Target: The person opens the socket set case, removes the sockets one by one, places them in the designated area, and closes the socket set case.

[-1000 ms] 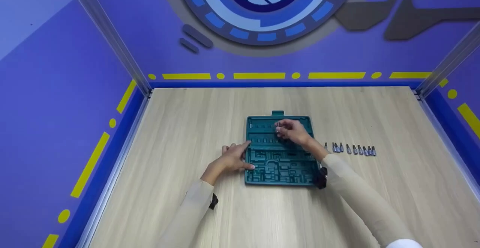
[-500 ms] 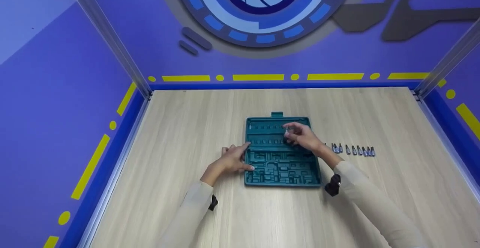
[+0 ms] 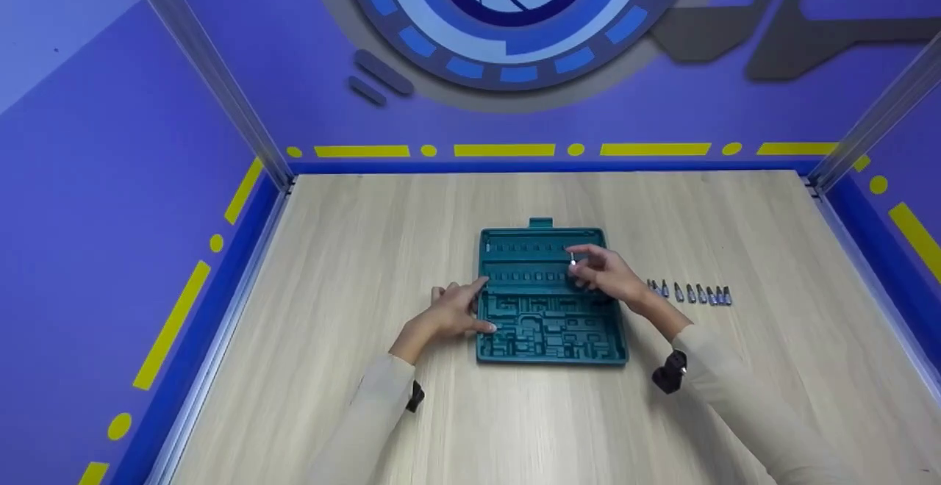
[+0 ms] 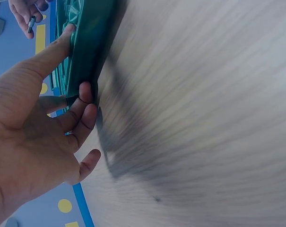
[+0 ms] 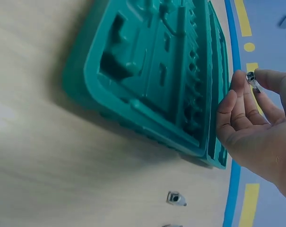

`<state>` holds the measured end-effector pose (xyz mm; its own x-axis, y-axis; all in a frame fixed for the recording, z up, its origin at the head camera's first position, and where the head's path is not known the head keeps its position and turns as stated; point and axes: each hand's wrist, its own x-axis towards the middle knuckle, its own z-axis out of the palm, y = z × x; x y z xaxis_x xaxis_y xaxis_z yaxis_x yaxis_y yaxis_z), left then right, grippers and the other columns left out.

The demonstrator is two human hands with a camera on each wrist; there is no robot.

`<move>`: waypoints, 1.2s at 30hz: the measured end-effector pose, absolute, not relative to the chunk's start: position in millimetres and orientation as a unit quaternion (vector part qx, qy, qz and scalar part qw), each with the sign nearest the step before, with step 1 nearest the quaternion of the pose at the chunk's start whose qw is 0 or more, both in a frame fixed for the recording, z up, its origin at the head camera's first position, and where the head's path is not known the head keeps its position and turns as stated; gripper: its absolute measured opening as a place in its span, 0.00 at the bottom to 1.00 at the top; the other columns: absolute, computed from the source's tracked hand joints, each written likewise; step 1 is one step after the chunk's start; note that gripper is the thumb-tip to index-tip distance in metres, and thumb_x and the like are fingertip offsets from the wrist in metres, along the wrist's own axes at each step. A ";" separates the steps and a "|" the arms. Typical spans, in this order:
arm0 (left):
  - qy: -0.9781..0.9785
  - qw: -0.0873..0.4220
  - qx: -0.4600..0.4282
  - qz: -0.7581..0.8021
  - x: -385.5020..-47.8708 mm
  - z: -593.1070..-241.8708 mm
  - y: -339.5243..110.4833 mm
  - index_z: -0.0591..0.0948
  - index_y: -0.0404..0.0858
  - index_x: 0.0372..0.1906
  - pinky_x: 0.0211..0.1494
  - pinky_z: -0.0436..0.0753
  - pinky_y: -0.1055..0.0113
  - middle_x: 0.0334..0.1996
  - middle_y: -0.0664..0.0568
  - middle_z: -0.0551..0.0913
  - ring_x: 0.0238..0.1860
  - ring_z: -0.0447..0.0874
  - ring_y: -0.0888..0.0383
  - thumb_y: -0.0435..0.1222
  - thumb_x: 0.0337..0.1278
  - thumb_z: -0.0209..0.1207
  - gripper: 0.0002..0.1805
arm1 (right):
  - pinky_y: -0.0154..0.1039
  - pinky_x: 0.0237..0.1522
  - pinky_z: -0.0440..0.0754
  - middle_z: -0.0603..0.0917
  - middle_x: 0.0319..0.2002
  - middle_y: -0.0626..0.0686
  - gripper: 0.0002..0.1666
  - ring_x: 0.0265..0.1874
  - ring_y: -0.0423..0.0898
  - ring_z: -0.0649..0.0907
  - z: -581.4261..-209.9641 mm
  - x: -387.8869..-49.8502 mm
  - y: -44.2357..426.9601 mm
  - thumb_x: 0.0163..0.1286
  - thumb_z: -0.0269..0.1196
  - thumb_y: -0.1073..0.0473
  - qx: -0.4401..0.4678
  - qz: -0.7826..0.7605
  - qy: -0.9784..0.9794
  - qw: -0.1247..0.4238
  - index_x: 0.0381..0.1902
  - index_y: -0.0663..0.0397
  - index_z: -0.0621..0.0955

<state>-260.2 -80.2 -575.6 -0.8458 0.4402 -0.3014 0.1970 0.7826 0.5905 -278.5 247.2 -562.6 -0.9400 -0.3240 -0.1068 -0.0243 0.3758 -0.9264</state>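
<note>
A green plastic tool case [image 3: 551, 361] lies open on the table, with rows of moulded slots and recesses. At its left edge is my left hand [image 3: 445, 316]; in the left wrist view the thumb [image 4: 62, 42] presses the rim while the fingers bend against the outer wall. My right hand [image 3: 606, 275] is over the right part of the case's upper half, pinching a small silver bit socket [image 5: 251, 77] between thumb and fingertips. The right wrist view shows the socket's square hole. Several similar bit sockets [image 3: 691, 294] stand in a row right of the case.
The wooden table [image 3: 367, 250] carries the case and the row of sockets. Blue-purple panels [image 3: 184, 139] wall it in at the back and sides. A latch tab [image 3: 541, 223] sticks out from the case's far edge.
My right hand has shifted right and slightly nearer over the case, still pinching the bit socket. The left hand has stayed at the case's edge.
</note>
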 end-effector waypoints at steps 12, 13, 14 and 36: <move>0.917 0.215 0.175 0.286 -260.3 -577.0 -84.4 0.56 0.41 0.82 0.64 0.55 0.48 0.41 0.51 0.80 0.45 0.66 0.55 0.51 0.56 0.72 0.55 | 0.38 0.38 0.80 0.84 0.47 0.59 0.31 0.39 0.42 0.83 -552.1 -267.5 283.4 0.79 0.58 0.54 -0.082 -0.560 0.809 0.159 0.74 0.59 0.68; 0.917 0.216 0.173 0.288 -260.2 -576.5 -84.4 0.55 0.42 0.82 0.64 0.54 0.48 0.41 0.51 0.80 0.46 0.66 0.54 0.51 0.56 0.72 0.55 | 0.38 0.38 0.80 0.84 0.46 0.57 0.31 0.39 0.42 0.83 -550.8 -267.3 286.7 0.79 0.59 0.54 -0.080 -0.561 0.809 0.158 0.74 0.59 0.69; 0.916 0.218 0.173 0.289 -260.1 -576.3 -84.3 0.55 0.42 0.82 0.64 0.54 0.48 0.41 0.50 0.80 0.46 0.66 0.54 0.51 0.56 0.72 0.55 | 0.38 0.36 0.80 0.84 0.45 0.56 0.31 0.39 0.43 0.84 -549.9 -267.2 290.2 0.79 0.59 0.54 -0.077 -0.562 0.808 0.158 0.74 0.59 0.69; 0.916 0.212 0.183 0.288 -259.8 -576.4 -83.4 0.57 0.42 0.81 0.64 0.54 0.48 0.46 0.48 0.81 0.49 0.66 0.54 0.52 0.56 0.72 0.54 | 0.35 0.42 0.84 0.85 0.40 0.38 0.35 0.40 0.39 0.85 -535.0 -249.5 396.2 0.78 0.60 0.52 -0.049 -0.521 0.844 0.117 0.75 0.62 0.66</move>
